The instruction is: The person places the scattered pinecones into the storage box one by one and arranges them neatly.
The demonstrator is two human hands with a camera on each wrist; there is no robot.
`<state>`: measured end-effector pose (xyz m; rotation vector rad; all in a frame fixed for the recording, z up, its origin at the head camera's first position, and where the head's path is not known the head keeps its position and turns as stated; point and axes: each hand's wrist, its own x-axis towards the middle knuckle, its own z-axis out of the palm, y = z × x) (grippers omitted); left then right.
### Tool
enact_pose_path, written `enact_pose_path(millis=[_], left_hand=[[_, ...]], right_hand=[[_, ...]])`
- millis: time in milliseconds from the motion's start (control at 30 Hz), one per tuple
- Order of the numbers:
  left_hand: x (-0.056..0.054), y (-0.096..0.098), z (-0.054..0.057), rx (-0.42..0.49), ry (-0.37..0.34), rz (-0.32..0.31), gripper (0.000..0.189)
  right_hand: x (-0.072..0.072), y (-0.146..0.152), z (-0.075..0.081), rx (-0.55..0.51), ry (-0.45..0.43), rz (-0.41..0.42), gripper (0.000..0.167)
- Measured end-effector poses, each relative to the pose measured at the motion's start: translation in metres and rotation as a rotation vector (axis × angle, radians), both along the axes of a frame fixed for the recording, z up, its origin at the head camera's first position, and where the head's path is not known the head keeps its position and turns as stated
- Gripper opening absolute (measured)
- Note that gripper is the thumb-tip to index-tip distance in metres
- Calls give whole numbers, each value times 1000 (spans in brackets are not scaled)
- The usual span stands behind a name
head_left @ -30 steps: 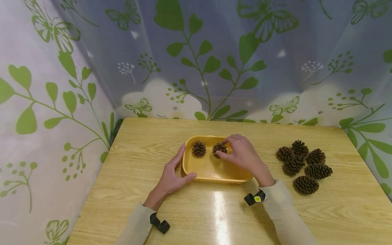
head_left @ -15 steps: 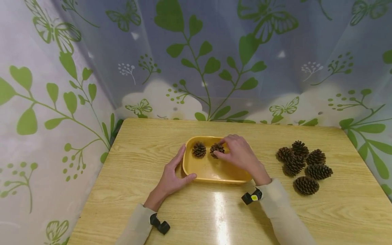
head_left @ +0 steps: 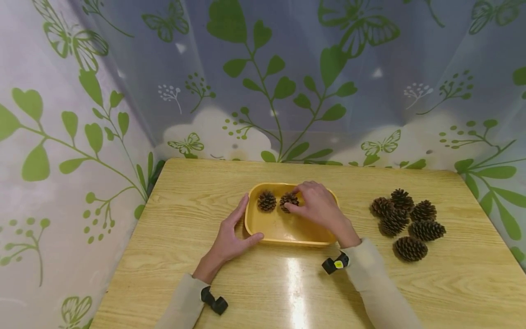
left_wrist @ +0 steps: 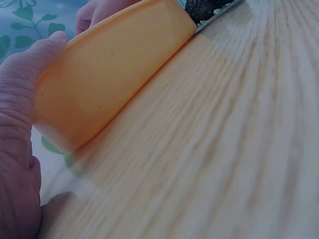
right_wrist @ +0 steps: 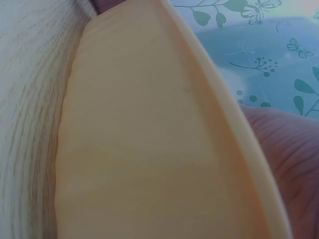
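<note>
In the head view, a yellow plastic tub [head_left: 279,233] sits on the wooden table. My left hand [head_left: 230,235] rests against its left end, fingers extended along the side and thumb touching the front rim; the left wrist view has the thumb [left_wrist: 47,52] up by the rim. Inside the tub, my right hand [head_left: 318,206] pinches a pine cone [head_left: 287,202] between thumb and fingers. Another pine cone [head_left: 267,201] lies to its left, a small gap apart. The tub's front wall [right_wrist: 124,119] fills the right wrist view and hides the held pine cone there.
Several pine cones [head_left: 411,249] lie in a loose cluster on the table [head_left: 197,183], right of the tub. A patterned curtain [head_left: 312,132] with green leaves and butterflies hangs behind the table's back edge and along the left side.
My right hand has shifted slightly left with its pine cone, bringing it closer to the other one in the tub. The left hand and the tub have stayed put.
</note>
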<state>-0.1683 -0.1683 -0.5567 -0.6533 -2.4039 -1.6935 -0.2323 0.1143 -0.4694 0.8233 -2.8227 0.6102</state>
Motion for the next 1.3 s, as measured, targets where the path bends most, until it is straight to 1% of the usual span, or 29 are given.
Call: enact_pose_path(millis=[267,567,700,900,1000,1100,1300], left_hand=[[0,-1,-3,5,27,-13,108],[0,-1,-3,6,21,-9,108],[0,0,-3,3,21,-5,109],[0,1,-3,22,13,-4,107],[-1,1,-3,8,13,-4,108],[0,0,-2,1,9,-8,109],[0,0,-2,24,13,-20,108]], right_hand=[[-1,-2,-2,-6,-11,6,45],[-3,-5,-5,5,-21,10,45],[-5,-6,-8,12,-9,18,43],[-6,-8,-10,30,-4,17,44],[-7,-9,-11,38,-12,14,45],[-7,-9,-12,48,-9,12,45],[-8,-10,-14,61,5,8,46]])
